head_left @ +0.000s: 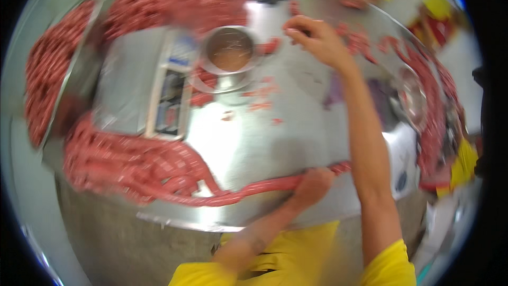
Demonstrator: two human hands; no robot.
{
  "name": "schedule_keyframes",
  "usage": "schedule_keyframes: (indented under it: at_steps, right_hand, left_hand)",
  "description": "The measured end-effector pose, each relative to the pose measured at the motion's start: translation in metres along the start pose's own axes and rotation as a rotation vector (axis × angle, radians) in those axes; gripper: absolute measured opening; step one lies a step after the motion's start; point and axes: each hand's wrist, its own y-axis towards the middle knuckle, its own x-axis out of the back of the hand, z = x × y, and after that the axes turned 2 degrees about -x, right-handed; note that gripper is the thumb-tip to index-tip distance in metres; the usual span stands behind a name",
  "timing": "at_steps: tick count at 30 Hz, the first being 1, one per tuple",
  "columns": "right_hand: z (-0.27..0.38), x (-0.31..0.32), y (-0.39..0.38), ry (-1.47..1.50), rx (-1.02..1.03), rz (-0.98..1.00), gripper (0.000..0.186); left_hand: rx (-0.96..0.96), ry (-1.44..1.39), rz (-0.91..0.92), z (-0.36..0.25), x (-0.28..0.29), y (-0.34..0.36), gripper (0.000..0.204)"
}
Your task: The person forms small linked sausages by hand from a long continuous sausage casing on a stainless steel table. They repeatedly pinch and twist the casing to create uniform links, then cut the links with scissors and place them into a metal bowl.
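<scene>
Left hand (316, 185) closed around sausage rope (270, 186); rope runs from it toward 9 o'clock into a coiled pile (121, 164), short length showing at 2. Right hand (313, 36) at 12, fingers curled; cannot tell if it grips anything. Bench (286, 111) edge near at 6. Bare metal between hands; metal pot (229, 50) at 11, scale (132, 82) at 10.

Glossy sausage strand (264, 186), shiny metal table (301, 111)

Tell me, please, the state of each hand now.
Left hand: closed on the red sausage strand.
Right hand: blurred, curled; open or closed, cannot tell.
</scene>
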Motion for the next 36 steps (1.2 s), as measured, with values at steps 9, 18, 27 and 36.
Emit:
schedule_keyframes:
  at_steps: [9,18,27,36]
  right_hand:
    - [-0.142,0.021,-0.222,-1.027,-0.993,-0.482,0.071]
    - [-0.173,0.041,-0.249,-0.927,-0.840,-0.465,0.041]
    - [-0.097,0.121,-0.295,-0.151,-0.738,-0.462,0.075]
    - [0.219,-0.018,-0.772,1.190,-0.579,-1.322,0.016]
  left_hand:
    - [0.027,0.214,0.202,-0.022,-0.002,0.014,0.007]
    - [0.028,0.213,0.234,-0.020,-0.009,0.013,0.007]
    - [0.036,0.244,0.258,-0.022,-0.003,0.020,0.005]
    - [0.041,0.266,0.174,-0.024,-0.002,0.018,0.014]
